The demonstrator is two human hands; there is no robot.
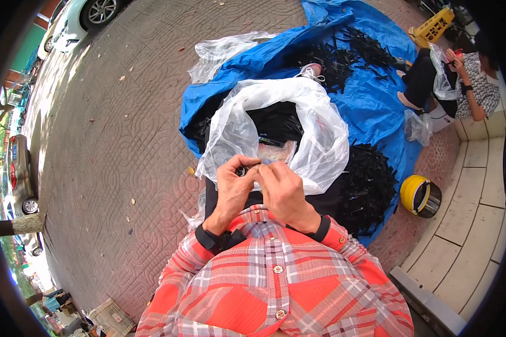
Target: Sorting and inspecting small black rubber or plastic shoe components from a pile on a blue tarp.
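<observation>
My left hand [233,188] and my right hand [284,191] meet just above the near rim of a clear plastic bag [320,140] that stands open on my lap. Together the fingers pinch a small black part [243,170]; exactly which hand carries it is hard to tell. Inside the bag lie several thin black pieces [275,123] and a smaller clear packet [278,150]. My sleeves are red plaid with dark cuffs.
A blue tarp [371,101] under the bag carries heaps of black strips [371,185]. A yellow helmet [419,195] lies at the right by a tiled ledge [472,208]. Another person [461,84] sits at the far right holding a clear bag. Parked cars [19,174] stand left.
</observation>
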